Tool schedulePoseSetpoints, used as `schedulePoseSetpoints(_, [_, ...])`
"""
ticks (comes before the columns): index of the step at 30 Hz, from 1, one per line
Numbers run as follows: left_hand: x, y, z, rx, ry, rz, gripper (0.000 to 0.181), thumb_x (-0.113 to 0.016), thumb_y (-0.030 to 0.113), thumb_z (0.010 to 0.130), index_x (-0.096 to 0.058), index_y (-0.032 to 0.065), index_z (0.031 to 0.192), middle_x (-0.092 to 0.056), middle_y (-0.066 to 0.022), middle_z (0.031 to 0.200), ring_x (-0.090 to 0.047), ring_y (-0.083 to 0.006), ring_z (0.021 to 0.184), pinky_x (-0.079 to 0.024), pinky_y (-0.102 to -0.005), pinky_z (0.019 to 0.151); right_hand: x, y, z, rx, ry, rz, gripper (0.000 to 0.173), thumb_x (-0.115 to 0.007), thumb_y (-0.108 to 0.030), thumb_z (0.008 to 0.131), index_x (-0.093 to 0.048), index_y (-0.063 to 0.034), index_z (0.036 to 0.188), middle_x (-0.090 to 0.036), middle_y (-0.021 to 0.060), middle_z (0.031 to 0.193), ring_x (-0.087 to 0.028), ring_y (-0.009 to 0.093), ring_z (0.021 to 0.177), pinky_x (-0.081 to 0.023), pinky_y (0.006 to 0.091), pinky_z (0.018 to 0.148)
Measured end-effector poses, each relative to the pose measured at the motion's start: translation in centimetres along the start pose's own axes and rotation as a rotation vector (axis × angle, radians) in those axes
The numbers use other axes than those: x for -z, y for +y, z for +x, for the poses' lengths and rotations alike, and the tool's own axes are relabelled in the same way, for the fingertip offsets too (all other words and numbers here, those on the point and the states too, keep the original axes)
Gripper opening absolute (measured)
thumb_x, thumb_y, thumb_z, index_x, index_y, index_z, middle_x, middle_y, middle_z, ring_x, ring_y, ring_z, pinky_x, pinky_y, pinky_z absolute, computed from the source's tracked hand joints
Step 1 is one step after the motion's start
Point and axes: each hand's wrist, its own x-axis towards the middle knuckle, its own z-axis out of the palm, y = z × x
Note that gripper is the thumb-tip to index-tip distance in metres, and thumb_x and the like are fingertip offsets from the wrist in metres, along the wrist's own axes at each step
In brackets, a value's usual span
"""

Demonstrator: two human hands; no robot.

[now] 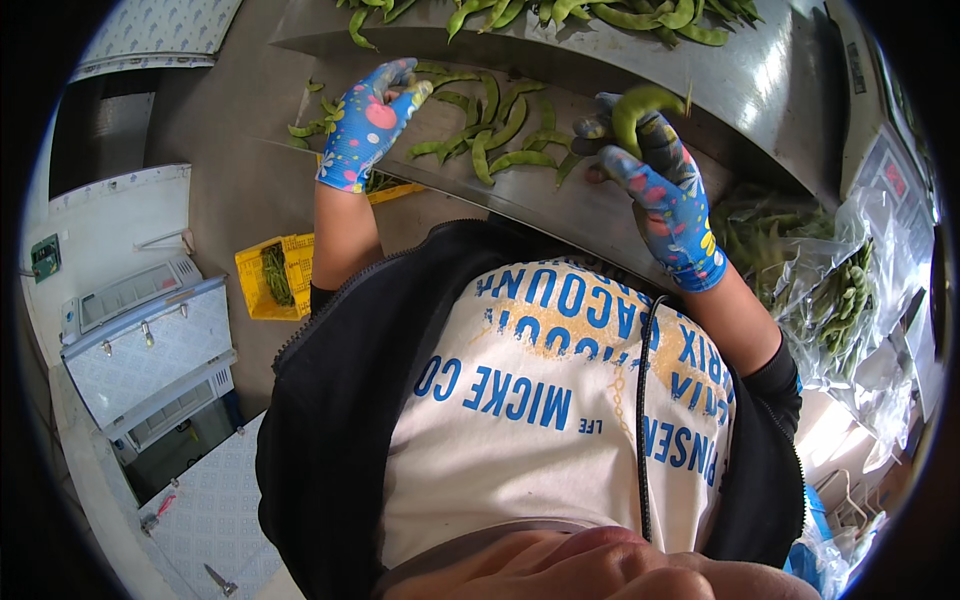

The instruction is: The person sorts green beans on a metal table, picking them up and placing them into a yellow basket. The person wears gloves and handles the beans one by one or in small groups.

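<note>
My right hand (pixel 664 191), in a blue flower-patterned glove, grips a broad curved green bean pod (pixel 637 112) above the metal tray. At the tray's left side is my left hand (pixel 367 124), in a matching glove. Its thumb and fingers are bent and apart, and no pod shows between them. Several loose bean pods (pixel 491 139) lie between my hands on the metal tray (pixel 525 187). A few smaller pods (pixel 326 116) sit left of my left wrist, partly covered by the glove.
A heap of bean pods (pixel 570 9) rests on the raised metal surface (pixel 705 67) beyond the tray. Clear plastic bags of pods (pixel 844 300) stand at right, beside a machine with a display (pixel 892 176). Low at left is a yellow crate (pixel 251 289) holding green pods.
</note>
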Motion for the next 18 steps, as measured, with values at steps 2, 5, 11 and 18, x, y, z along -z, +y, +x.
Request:
schedulePoseSetpoints(2, [-0.4, 0.4, 0.4, -0.107, 0.079, -0.119, 0.037, -0.069, 0.013, 0.087, -0.062, 0.0066, 0.123, -0.068, -0.0074, 0.102, -0.061, -0.0143, 0.089, -0.049, -0.0278, 0.079, 0.0, -0.8, -0.4, -0.065, -0.022, -0.091, 0.038, -0.059, -0.011, 0.093, -0.052, -0.0037, 0.129, -0.064, 0.0096, 0.112, -0.065, 0.020, 0.097, -0.053, 0.0327, 0.078])
schedulePoseSetpoints(5, [-0.8, 2.1, 2.6, -0.321, 0.143, 0.056, 0.034, -0.068, 0.011, 0.087, -0.064, 0.0078, 0.120, -0.068, -0.0070, 0.101, -0.062, -0.0151, 0.092, -0.049, -0.0276, 0.081, 0.8, -0.8, -0.1, -0.209, -0.036, 0.070, 0.028, -0.060, -0.016, 0.094, -0.057, -0.0042, 0.119, -0.066, 0.0075, 0.102, -0.064, 0.018, 0.092, -0.051, 0.0311, 0.076])
schedulePoseSetpoints(11, [-3.5, 1.6, 7.4, -0.476, 0.306, 0.283, 0.035, -0.076, 0.019, 0.076, -0.068, 0.0077, 0.109, -0.067, -0.0107, 0.106, -0.065, -0.0227, 0.087, -0.052, -0.0322, 0.079, 1.4, 0.5, 0.2, -0.249, -0.189, 0.002, 0.042, -0.063, -0.019, 0.092, -0.051, -0.0006, 0.128, -0.062, 0.0109, 0.111, -0.065, 0.022, 0.091, -0.053, 0.0330, 0.078])
schedulePoseSetpoints(18, [-1.5, 0.8, 5.4, -0.246, 0.188, -0.156, 0.025, -0.066, 0.005, 0.086, -0.067, -0.0001, 0.110, -0.070, -0.0050, 0.100, -0.065, -0.0122, 0.085, -0.053, -0.0264, 0.074, 2.6, 2.1, 0.0, -0.291, -0.165, 0.147, 0.038, -0.057, -0.013, 0.095, -0.049, 0.0006, 0.130, -0.063, 0.0071, 0.108, -0.065, 0.014, 0.086, -0.054, 0.0337, 0.080])
